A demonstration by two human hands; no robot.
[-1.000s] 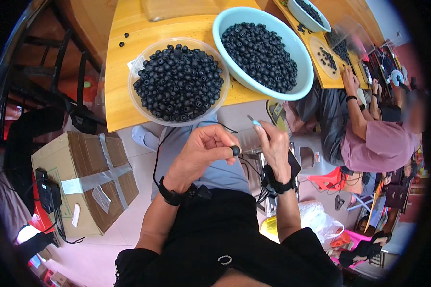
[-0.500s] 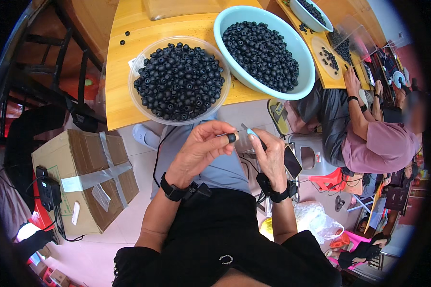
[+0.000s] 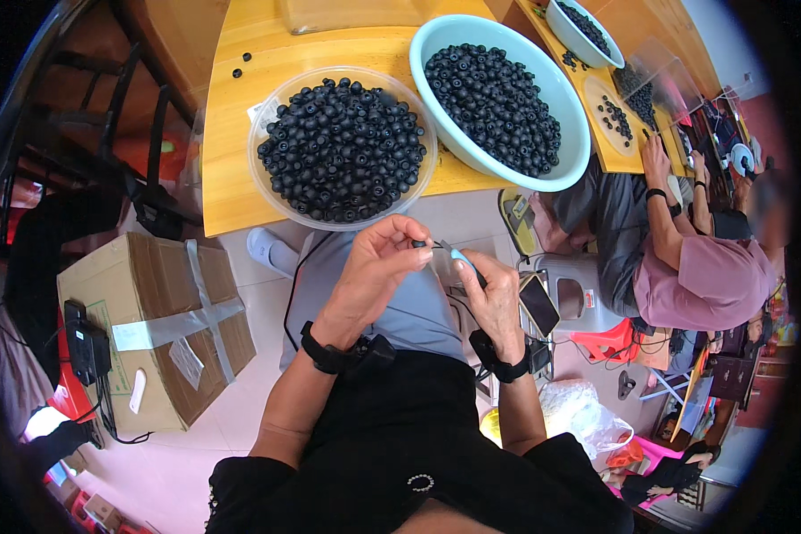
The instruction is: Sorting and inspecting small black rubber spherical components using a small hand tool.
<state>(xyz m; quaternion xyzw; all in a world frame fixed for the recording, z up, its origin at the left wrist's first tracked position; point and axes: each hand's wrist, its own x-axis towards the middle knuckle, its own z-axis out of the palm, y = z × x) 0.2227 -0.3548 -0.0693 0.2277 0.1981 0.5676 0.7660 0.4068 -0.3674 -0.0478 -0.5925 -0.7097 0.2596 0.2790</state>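
My left hand [image 3: 372, 271] is closed in a pinch on a small black round part [image 3: 420, 244], held over my lap just beyond the table's near edge. My right hand [image 3: 495, 298] grips a small knife [image 3: 458, 255] with a light blue and black handle. Its short blade points at the black part and reaches close to it; whether they touch, I cannot tell. Past my left hand, a clear round tub [image 3: 256, 169] is heaped with similar black hollow parts. Beside it, a light blue basin [image 3: 571, 133] holds many more.
Two loose black parts [image 3: 238, 73] lie on the yellow wooden table [image 3: 227, 142]. A taped cardboard box [image 3: 165, 311] stands on the floor at left. At right, a person in a pink shirt [image 3: 703, 280] sits at the same kind of work surface, near another blue basin [image 3: 556, 20].
The knife's blade has come nearer the black part. My left fingers have turned it, so less of it shows. The whole view has shifted slightly.
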